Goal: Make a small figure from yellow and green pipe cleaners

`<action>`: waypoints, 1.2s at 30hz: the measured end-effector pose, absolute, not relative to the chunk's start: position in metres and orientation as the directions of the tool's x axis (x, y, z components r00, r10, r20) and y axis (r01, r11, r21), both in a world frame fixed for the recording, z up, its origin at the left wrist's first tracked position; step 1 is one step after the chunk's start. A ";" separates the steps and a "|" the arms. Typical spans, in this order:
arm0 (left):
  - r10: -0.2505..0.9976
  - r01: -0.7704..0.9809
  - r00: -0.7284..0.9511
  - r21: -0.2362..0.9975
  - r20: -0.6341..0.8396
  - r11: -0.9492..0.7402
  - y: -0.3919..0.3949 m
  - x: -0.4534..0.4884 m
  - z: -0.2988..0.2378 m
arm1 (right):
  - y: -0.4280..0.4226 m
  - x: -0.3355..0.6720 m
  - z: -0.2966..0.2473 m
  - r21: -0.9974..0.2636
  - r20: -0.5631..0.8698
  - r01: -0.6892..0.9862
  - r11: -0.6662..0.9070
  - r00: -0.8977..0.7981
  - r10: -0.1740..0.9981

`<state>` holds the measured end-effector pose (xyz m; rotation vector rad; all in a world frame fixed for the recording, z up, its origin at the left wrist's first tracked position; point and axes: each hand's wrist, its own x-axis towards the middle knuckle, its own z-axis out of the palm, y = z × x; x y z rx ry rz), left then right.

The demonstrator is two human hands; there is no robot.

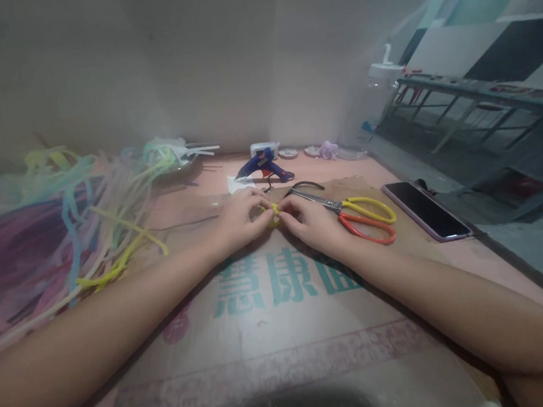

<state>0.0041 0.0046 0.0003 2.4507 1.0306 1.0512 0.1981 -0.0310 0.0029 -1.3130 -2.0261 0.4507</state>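
Both of my hands meet above the printed sheet (268, 336), near the middle of the view. My left hand (246, 218) pinches a small yellow pipe cleaner (275, 215) between thumb and fingers. From the other side, my right hand (310, 220) pinches the same yellow piece, with its fingertips almost touching the left ones. Most of the piece is hidden by the fingers, so its shape cannot be made out. Just beyond my right hand lie scissors (368, 208) with one yellow and one red handle loop.
A blue glue gun (267, 164) rests at the back on a white scrap. Many coloured pipe cleaners (123, 248) are heaped on the left. A phone (425, 209) lies at the right edge. A clear pump bottle (373, 108) stands at the back right.
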 end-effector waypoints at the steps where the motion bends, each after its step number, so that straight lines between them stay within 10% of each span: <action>1: 0.703 0.502 0.479 0.493 0.526 -0.711 0.005 0.005 0.000 | -0.031 0.198 0.002 -0.610 0.352 0.659 0.440 -0.273 0.896; 36: 0.661 0.480 0.483 0.458 0.574 -0.748 0.007 0.004 -0.004 | -0.025 0.200 -0.007 -0.764 0.313 0.505 0.402 -0.254 0.915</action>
